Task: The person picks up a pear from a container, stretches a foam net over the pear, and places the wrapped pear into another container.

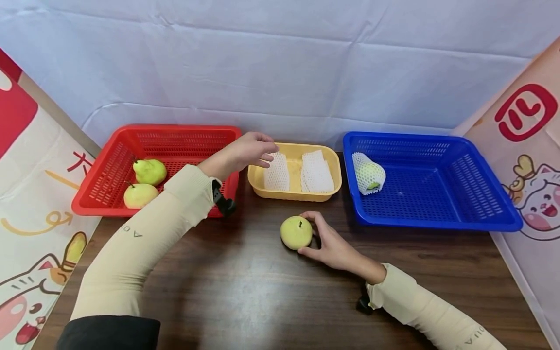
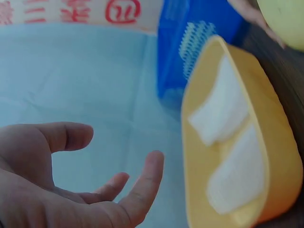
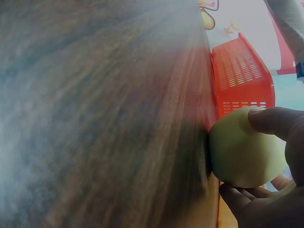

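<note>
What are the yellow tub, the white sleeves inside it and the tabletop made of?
Yellow tub: probably molded plastic, with smooth, even-coloured walls and rounded corners.
White sleeves: likely soft foam netting, matte, judging by the fine mesh.
Tabletop: dark streaky grain with a sheen; wood or wood-look laminate, unclear which.

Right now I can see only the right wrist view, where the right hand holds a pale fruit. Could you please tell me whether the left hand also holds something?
Observer: No, the left hand holds nothing.
Operator: Thank you. I see the red basket only from its side; is any fruit inside?
Observer: Yes, the head view shows two fruits in the red basket, though the left arm hides part of it.
Operator: And is there some other basket, which I cannot see?
Observer: Yes, a blue basket, with one fruit in white netting near its left side.
</note>
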Demonstrator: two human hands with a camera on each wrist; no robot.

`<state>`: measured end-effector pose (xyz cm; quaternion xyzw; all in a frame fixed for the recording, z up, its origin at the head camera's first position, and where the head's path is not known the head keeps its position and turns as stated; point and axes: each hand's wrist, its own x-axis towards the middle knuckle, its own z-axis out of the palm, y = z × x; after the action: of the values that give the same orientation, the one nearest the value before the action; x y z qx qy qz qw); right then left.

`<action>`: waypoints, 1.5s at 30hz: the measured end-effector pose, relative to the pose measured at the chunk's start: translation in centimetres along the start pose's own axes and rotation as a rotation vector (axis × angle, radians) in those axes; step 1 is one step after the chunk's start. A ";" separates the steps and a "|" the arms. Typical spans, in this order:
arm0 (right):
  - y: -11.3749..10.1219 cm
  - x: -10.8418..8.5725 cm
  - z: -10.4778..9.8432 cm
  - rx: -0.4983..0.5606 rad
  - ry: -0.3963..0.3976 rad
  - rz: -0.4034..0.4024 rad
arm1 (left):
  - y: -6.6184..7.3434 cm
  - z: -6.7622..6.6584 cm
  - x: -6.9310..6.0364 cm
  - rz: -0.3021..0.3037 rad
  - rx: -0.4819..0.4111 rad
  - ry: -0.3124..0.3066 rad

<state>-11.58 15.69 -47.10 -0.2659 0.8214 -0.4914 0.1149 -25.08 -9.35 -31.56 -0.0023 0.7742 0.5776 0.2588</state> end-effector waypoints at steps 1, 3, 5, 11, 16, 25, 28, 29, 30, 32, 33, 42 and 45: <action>0.0 0.0 0.0 0.001 -0.001 0.000 | -0.2 -0.1 0.4 -0.011 0.006 -0.003; 0.0 0.0 0.0 0.004 -0.002 0.002 | -0.5 -0.4 1.1 -0.032 0.030 -0.006; 0.0 0.0 0.0 0.006 -0.004 0.004 | -0.9 -0.6 1.8 -0.056 0.058 0.001; 0.0 0.0 -0.1 0.000 -0.004 0.013 | -1.4 -0.3 3.6 -0.157 0.225 -0.025; 0.0 0.0 -0.1 -0.004 -0.002 0.011 | -1.2 0.7 4.8 -0.245 0.410 -0.112; -0.1 0.1 0.0 -0.013 0.010 -0.004 | -2.1 2.3 7.6 -0.273 0.759 -0.107; -0.1 0.1 0.0 -0.015 0.014 -0.005 | -5.1 2.1 11.9 -0.226 0.931 -0.112; -0.1 0.1 0.0 -0.016 0.014 -0.004 | -6.3 2.0 13.6 -0.223 0.979 -0.113; -0.1 0.1 0.0 -0.016 0.013 -0.003 | -7.2 1.9 15.1 -0.239 1.002 -0.127; -0.1 0.1 0.0 -0.010 0.012 0.000 | -9.6 1.8 18.2 -0.236 1.049 -0.100; -0.1 0.1 0.1 -0.008 0.011 0.002 | -9.6 1.9 18.3 -0.254 1.038 -0.105; 0.1 0.0 0.1 0.011 0.010 0.010 | -4.9 3.2 10.6 -0.262 0.943 0.045; 0.2 0.0 0.1 0.008 0.012 0.010 | -4.0 3.3 9.1 -0.260 0.901 0.054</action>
<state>-11.64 15.68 -47.30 -0.2584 0.8215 -0.4954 0.1136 -30.47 -5.07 -39.46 -0.0017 0.9476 0.1462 0.2842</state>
